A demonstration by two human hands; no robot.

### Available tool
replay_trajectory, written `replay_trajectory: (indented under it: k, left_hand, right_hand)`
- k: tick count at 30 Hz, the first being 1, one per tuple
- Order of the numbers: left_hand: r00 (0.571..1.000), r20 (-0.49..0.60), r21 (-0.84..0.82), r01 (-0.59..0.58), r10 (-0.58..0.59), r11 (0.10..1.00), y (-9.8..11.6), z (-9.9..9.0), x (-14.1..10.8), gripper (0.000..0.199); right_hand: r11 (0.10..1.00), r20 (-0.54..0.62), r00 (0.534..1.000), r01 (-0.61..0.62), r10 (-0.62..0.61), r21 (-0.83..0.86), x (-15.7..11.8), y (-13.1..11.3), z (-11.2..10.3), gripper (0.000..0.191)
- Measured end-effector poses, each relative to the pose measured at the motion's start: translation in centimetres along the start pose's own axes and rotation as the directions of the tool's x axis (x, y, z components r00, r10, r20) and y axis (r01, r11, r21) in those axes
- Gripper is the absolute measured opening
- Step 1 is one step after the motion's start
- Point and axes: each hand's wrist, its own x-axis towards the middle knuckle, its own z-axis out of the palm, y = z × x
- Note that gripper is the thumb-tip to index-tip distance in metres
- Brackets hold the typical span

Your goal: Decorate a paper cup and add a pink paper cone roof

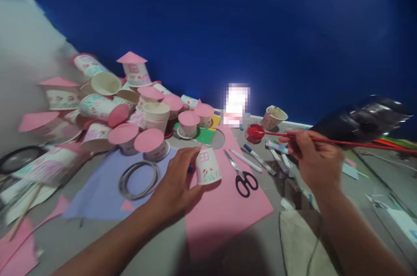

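Between the thumb and fingers of my left hand [177, 180] is a white paper cup [208, 167], held upside down over pink paper. A pink window and small red and green plants are drawn on its side. My right hand [309, 154] grips a thin red paintbrush [345, 141] whose handle runs off to the right. The brush's tip reaches a small red pot [254, 133], though I cannot tell how deep it dips. Black-handled scissors [243, 176] lie partly open on the pink paper [224, 224] between my hands.
Many decorated cups with pink paper tops [150, 141] crowd the left, beside stacked plain cups [156, 115]. Grey rings [138, 179] rest on purple paper [97, 189]. Markers [259, 159] lie right of the scissors. A brown-stained cup [274, 117] stands behind the red pot, near a shiny black object [361, 119].
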Motion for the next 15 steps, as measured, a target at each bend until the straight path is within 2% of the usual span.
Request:
replay_trajectory:
  k: [2,4,9,15]
  left_hand:
    - [1.000,0.018,-0.024,0.007,-0.007,1.000,0.1,-0.2,0.0,0.070]
    - [1.000,0.029,-0.048,-0.001,0.002,0.999,0.0,-0.4,0.0,0.070]
    - [0.995,0.018,-0.090,-0.098,0.100,0.991,0.0,-0.9,-0.1,0.069]
    - [0.989,0.005,-0.107,-0.148,0.149,0.983,0.6,-1.0,-0.1,0.068]
  right_hand:
    - [0.967,0.076,0.989,-0.141,0.128,0.211,-1.1,-1.2,0.3,0.021]
    - [0.940,0.150,0.975,-0.201,0.164,0.275,-2.3,-2.3,0.6,0.016]
    - [0.959,0.259,0.957,-0.188,0.130,0.213,-4.8,-3.7,1.3,0.012]
    - [0.980,0.306,0.950,-0.111,0.056,0.167,-5.2,-3.9,1.9,0.015]
